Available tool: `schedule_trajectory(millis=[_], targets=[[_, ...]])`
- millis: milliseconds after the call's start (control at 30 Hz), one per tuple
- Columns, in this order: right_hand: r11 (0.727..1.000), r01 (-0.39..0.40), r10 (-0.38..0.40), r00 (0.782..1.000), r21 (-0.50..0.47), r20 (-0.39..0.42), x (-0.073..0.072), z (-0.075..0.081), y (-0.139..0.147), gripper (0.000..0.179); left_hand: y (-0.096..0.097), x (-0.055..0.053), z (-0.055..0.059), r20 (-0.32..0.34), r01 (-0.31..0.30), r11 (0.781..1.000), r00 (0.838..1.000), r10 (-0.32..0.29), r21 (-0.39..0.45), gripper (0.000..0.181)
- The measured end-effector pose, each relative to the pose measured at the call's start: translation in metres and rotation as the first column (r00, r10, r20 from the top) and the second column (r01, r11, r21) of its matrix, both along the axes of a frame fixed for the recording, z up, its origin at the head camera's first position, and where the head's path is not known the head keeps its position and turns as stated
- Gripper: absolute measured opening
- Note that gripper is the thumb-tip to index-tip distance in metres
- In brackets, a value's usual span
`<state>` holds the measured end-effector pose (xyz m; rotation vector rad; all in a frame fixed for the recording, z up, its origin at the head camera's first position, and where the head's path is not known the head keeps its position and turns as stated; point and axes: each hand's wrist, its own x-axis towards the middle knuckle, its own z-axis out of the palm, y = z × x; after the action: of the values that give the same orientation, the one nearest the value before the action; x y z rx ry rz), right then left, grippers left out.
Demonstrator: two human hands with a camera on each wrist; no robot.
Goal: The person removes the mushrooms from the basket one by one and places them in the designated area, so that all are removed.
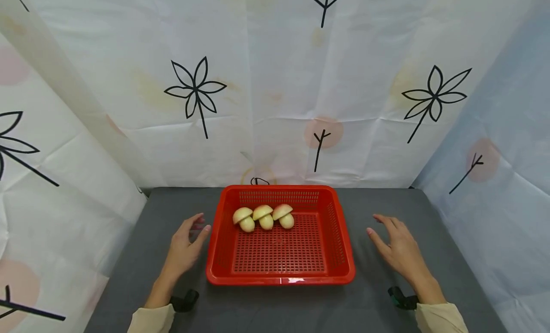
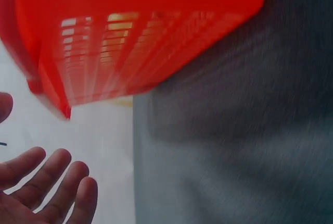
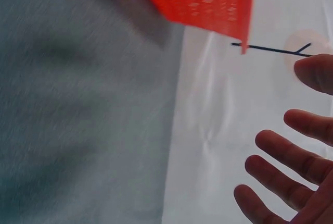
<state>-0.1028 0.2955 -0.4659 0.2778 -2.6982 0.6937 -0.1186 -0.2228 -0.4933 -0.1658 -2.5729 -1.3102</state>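
A red plastic basket [image 1: 279,279] with slotted walls stands on the grey table. Three mushroom-shaped pieces, pale yellow with pinkish tinges on the caps, lie in a row toward its back left: a left one [image 1: 247,224], a middle one [image 1: 266,221] and a right one [image 1: 286,221]. Just left of the basket, my left hand [image 1: 185,247] hovers with relaxed fingers, holding nothing. My right hand [image 1: 398,249] is off the basket's right side, a wider gap between them, its fingers spread and holding nothing. Both wrist views show the basket's outer wall [image 2: 140,41] apart from the fingers.
The grey tabletop [image 1: 301,309] extends around the basket. White printed cloth [image 1: 266,84] hangs behind the table and along both sides. A dark wrist-worn device [image 1: 185,301] sits at the left wrist, another device [image 1: 402,298] at the right.
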Motion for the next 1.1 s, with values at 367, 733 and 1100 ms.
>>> schedule_trajectory(millis=[367, 733, 1100], targets=[[0.981, -0.074, 0.066, 0.996, -0.178, -0.053, 0.007, 0.014, -0.018, 0.042, 0.011, -0.002, -0.015, 0.274, 0.011, 0.938, 0.955, -0.112, 0.347, 0.055], [0.936, -0.111, 0.125, 0.992, -0.334, 0.020, 0.000, 0.022, -0.045, 0.042, 0.018, -0.005, -0.026, 0.332, -0.004, 0.839, 0.919, -0.210, 0.543, 0.059], [0.873, -0.179, 0.253, 0.961, -0.455, 0.109, -0.033, 0.022, -0.080, 0.041, 0.019, -0.005, -0.031, 0.283, 0.054, 0.810, 0.921, -0.266, 0.584, 0.059]])
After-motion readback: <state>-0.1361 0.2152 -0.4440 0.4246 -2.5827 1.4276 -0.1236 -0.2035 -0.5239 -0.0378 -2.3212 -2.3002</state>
